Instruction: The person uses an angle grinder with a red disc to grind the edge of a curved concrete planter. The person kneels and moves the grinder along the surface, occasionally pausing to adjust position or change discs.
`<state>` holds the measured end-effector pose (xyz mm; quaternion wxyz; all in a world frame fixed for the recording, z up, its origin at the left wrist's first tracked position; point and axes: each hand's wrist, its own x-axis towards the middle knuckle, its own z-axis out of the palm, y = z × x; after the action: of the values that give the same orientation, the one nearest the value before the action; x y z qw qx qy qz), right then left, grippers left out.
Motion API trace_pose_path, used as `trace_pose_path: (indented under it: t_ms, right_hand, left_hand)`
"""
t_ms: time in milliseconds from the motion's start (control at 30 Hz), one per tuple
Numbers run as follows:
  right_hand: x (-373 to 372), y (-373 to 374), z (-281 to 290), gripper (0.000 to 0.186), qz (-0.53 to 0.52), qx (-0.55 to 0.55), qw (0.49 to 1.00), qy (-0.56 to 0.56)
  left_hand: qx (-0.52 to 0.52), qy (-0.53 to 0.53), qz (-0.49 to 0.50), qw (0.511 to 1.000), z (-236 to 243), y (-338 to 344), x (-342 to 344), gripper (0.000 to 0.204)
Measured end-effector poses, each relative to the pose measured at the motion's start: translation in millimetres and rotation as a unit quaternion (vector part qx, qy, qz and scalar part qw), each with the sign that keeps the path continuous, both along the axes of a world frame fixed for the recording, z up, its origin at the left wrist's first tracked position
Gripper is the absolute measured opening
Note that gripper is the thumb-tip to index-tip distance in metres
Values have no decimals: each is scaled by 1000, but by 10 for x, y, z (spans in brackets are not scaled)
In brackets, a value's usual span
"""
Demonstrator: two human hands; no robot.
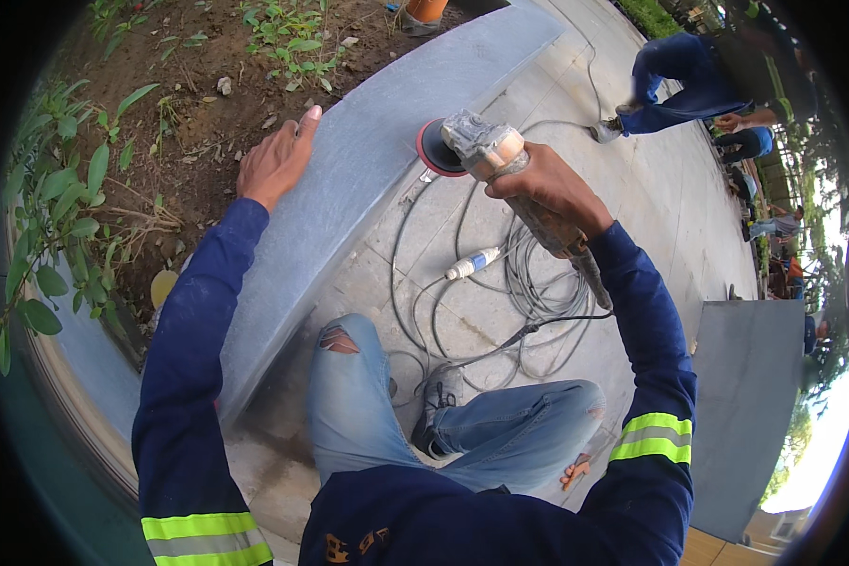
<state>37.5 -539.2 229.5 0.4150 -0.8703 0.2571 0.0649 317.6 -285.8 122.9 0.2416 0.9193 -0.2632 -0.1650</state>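
My right hand (558,189) is wrapped round the body of a dusty angle grinder (489,149). Its round, red-edged disc (438,149) is at the side edge of a long grey stone ledge (349,156); whether disc and stone touch I cannot tell. My left hand (278,160) rests on the ledge's far-side edge beside the soil, fingers stretched out and holding nothing. From the grinder's rear a dark cord (575,319) runs down to the floor, near coils of grey cable (538,283) and a white and blue plug connector (473,263).
A planting bed (189,104) with leafy plants (61,189) borders the ledge on the left. My bent legs (349,396) are over the paving. At the upper right a person in blue trousers (679,85) stands near a trailing cable. Another grey stone block (750,396) stands at right.
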Motion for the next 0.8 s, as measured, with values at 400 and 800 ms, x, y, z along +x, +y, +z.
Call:
trace_pose_path:
  t_ms: [400, 800]
  right_hand:
    - [-221, 470, -3, 67, 41, -7, 998, 36]
    - [-68, 242, -37, 57, 22, 26, 999, -12]
  left_hand:
    - [-105, 25, -24, 994, -666, 37, 366, 103]
    - [-45, -5, 5, 999, -145, -1, 215, 99]
